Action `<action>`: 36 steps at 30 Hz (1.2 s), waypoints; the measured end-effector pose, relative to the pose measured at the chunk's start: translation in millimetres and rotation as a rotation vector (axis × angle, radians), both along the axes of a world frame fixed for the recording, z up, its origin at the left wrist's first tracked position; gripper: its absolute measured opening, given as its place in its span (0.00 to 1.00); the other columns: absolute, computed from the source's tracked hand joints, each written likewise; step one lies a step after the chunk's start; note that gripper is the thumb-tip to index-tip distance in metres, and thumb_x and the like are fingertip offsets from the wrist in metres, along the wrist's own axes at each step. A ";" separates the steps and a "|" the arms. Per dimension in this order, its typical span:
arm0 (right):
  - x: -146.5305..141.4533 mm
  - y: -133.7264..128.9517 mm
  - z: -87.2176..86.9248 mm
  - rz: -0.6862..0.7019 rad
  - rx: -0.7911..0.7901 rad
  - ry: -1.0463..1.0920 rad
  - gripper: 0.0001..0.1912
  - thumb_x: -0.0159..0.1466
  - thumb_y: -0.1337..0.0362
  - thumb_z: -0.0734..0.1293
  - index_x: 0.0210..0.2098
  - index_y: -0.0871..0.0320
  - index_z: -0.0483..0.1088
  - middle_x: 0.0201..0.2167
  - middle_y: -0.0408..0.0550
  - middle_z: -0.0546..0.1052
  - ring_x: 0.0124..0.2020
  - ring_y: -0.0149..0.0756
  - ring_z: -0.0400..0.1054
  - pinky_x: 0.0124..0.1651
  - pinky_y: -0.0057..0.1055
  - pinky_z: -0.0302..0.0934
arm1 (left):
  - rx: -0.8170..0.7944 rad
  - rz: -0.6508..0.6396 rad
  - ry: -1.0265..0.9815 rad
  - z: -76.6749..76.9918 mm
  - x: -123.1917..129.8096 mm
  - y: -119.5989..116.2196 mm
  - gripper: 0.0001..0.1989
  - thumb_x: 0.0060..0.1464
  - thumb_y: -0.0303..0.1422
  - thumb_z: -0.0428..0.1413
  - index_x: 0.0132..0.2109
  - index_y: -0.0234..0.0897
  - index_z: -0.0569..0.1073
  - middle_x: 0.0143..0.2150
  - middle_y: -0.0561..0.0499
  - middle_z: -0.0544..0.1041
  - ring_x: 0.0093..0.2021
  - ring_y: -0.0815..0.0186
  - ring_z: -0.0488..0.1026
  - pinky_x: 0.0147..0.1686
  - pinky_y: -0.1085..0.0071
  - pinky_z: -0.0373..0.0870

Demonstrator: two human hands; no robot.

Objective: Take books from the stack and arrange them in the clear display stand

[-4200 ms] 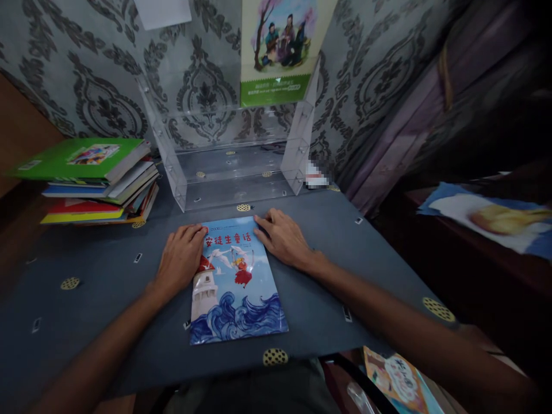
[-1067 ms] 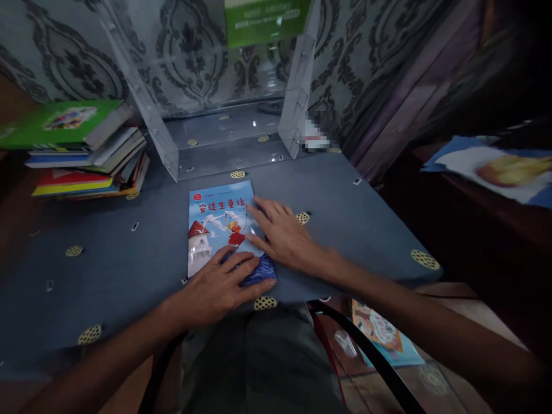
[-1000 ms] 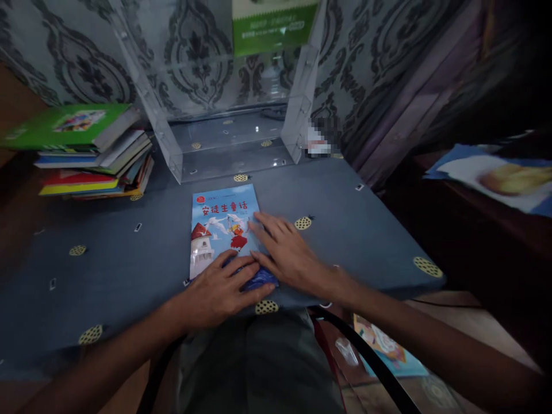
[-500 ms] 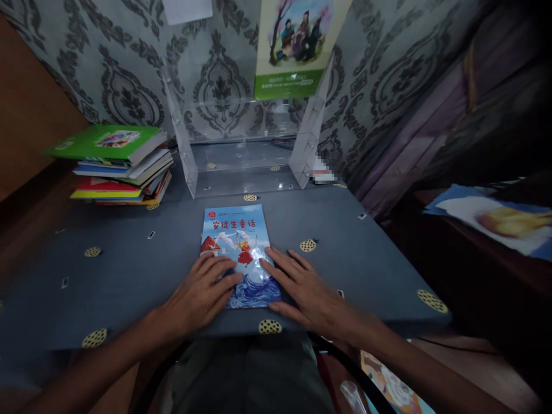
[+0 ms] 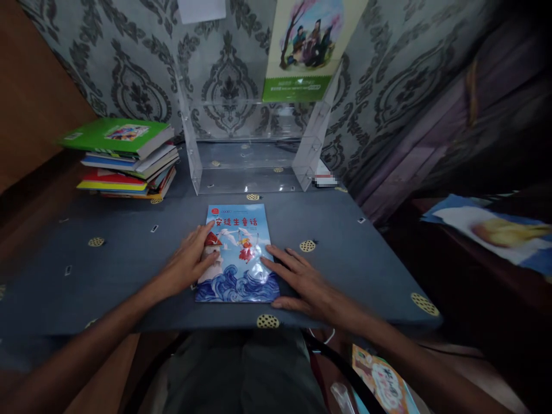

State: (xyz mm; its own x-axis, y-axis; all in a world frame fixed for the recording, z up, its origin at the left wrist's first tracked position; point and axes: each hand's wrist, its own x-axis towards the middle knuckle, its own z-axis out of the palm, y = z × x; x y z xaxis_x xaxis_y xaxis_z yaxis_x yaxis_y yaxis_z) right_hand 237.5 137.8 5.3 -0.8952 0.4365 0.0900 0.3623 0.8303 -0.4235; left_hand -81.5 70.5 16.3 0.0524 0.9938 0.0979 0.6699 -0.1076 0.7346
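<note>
A blue picture-covered book point(image 5: 241, 253) lies flat and closed on the grey-blue tablecloth, its red title at the far end. My left hand point(image 5: 187, 259) touches its left edge, thumb on the cover and fingers stretched forward toward the upper left corner. On the right side, my right hand point(image 5: 302, 282) rests with spread fingers, the fingertips on the cover's edge and the thumb near the lower right corner. Neither hand grips anything.
Behind the book stands a clear acrylic rack point(image 5: 245, 181) holding a green and cream book point(image 5: 302, 89) up high. A stack of books point(image 5: 129, 155) sits at the back left. Below the table's right side lies a colourful packet point(image 5: 383, 382).
My left hand has moved left and forward from the middle of the cover to its left edge, uncovering the waves. My right hand has stayed about where it was. The view has shifted slightly.
</note>
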 end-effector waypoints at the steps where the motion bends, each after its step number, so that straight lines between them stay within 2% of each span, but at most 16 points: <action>1: 0.2 0.1 -0.9 0.002 -0.005 0.005 0.43 0.66 0.52 0.70 0.73 0.49 0.46 0.74 0.57 0.49 0.73 0.54 0.46 0.70 0.61 0.48 | -0.017 0.021 -0.095 3.1 0.1 1.7 0.35 0.60 0.42 0.55 0.70 0.37 0.56 0.70 0.36 0.62 0.71 0.47 0.56 0.68 0.45 0.51; 5: 1.6 0.4 -4.7 0.003 -0.032 0.035 0.43 0.66 0.52 0.69 0.73 0.49 0.45 0.74 0.56 0.48 0.73 0.52 0.46 0.70 0.59 0.49 | -0.117 0.225 -0.515 11.6 0.4 6.8 0.33 0.54 0.38 0.62 0.65 0.39 0.63 0.63 0.39 0.70 0.65 0.51 0.65 0.64 0.53 0.62; 8: 2.8 0.8 -4.6 -0.016 -0.064 0.026 0.42 0.66 0.51 0.69 0.73 0.47 0.46 0.74 0.55 0.49 0.73 0.53 0.47 0.70 0.60 0.50 | -0.143 0.406 -0.797 14.9 2.0 10.5 0.29 0.50 0.30 0.64 0.58 0.38 0.67 0.53 0.44 0.76 0.54 0.58 0.76 0.56 0.62 0.71; 10: 2.9 1.4 -1.5 -0.026 -0.085 0.018 0.42 0.65 0.49 0.69 0.72 0.47 0.49 0.74 0.55 0.50 0.72 0.53 0.48 0.69 0.60 0.52 | -0.197 0.449 -0.954 16.4 3.8 13.9 0.25 0.49 0.24 0.64 0.54 0.35 0.68 0.46 0.46 0.79 0.42 0.64 0.79 0.46 0.68 0.76; 12: 1.7 2.7 3.7 -0.030 -0.101 0.023 0.41 0.64 0.48 0.69 0.71 0.48 0.52 0.73 0.56 0.52 0.72 0.52 0.50 0.68 0.58 0.54 | -0.280 0.432 -1.059 17.6 6.1 17.8 0.22 0.48 0.21 0.63 0.50 0.32 0.70 0.40 0.47 0.80 0.35 0.66 0.80 0.38 0.72 0.77; 16: -6.6 7.2 13.2 -0.046 -0.114 0.096 0.32 0.66 0.49 0.68 0.66 0.49 0.62 0.69 0.54 0.60 0.68 0.50 0.55 0.66 0.57 0.58 | -0.410 0.323 -1.128 19.5 11.3 24.2 0.16 0.48 0.20 0.65 0.44 0.30 0.73 0.37 0.44 0.82 0.33 0.64 0.80 0.34 0.71 0.79; 19: -18.0 11.7 13.2 -0.086 -0.097 0.133 0.26 0.68 0.50 0.65 0.63 0.49 0.66 0.67 0.55 0.63 0.66 0.50 0.58 0.63 0.58 0.60 | -0.449 0.323 -1.121 20.8 15.1 26.2 0.17 0.45 0.20 0.66 0.43 0.30 0.72 0.35 0.45 0.82 0.31 0.64 0.80 0.32 0.71 0.79; 23: -38.3 23.4 4.0 -0.171 -0.037 0.096 0.29 0.70 0.49 0.62 0.67 0.53 0.61 0.69 0.62 0.57 0.69 0.55 0.53 0.64 0.61 0.56 | -0.400 0.358 -1.105 21.6 19.3 25.3 0.22 0.42 0.22 0.68 0.43 0.34 0.69 0.32 0.50 0.81 0.28 0.65 0.79 0.28 0.73 0.77; 27: -59.4 50.2 -8.4 -0.288 -0.062 0.153 0.34 0.69 0.46 0.61 0.68 0.57 0.57 0.71 0.66 0.53 0.71 0.59 0.47 0.65 0.61 0.54 | -0.379 0.348 -1.115 20.6 21.8 23.7 0.22 0.43 0.25 0.69 0.43 0.37 0.68 0.32 0.52 0.80 0.28 0.66 0.78 0.29 0.74 0.76; 29: -68.4 66.6 -14.1 -0.356 -0.113 0.228 0.39 0.66 0.45 0.63 0.69 0.61 0.55 0.70 0.68 0.52 0.71 0.60 0.48 0.65 0.59 0.56 | -0.381 0.336 -1.139 20.2 22.7 23.9 0.22 0.44 0.25 0.68 0.44 0.37 0.68 0.33 0.52 0.80 0.29 0.65 0.78 0.31 0.72 0.77; 31: -75.4 80.4 -18.4 -0.445 -0.216 0.342 0.46 0.63 0.45 0.67 0.70 0.63 0.49 0.69 0.71 0.54 0.68 0.59 0.56 0.61 0.56 0.61 | -0.371 0.346 -1.169 19.9 23.5 24.9 0.21 0.45 0.24 0.67 0.45 0.38 0.68 0.33 0.52 0.80 0.29 0.66 0.78 0.31 0.72 0.77; 34: -80.0 90.5 -19.0 -0.565 -0.512 0.576 0.54 0.57 0.48 0.72 0.72 0.59 0.42 0.57 0.63 0.70 0.49 0.49 0.73 0.46 0.46 0.71 | -0.335 0.383 -1.221 19.8 25.0 27.8 0.21 0.45 0.21 0.65 0.45 0.39 0.68 0.32 0.55 0.79 0.28 0.68 0.77 0.30 0.73 0.77; 36: -78.2 89.9 -13.5 -0.558 -0.740 0.662 0.51 0.55 0.49 0.73 0.69 0.59 0.49 0.42 0.52 0.76 0.34 0.39 0.73 0.34 0.34 0.69 | -0.305 0.394 -1.241 20.2 25.9 30.4 0.21 0.46 0.21 0.64 0.45 0.39 0.68 0.32 0.56 0.78 0.28 0.68 0.78 0.30 0.74 0.77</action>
State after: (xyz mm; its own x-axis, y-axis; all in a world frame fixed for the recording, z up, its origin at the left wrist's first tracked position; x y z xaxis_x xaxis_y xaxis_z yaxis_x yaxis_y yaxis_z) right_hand 159.3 227.7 -8.2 -0.4321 0.9014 0.0273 0.1256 0.0901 -0.9880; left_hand -55.5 100.9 36.5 -0.2024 0.9126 -0.3552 -0.5064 0.2129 0.8356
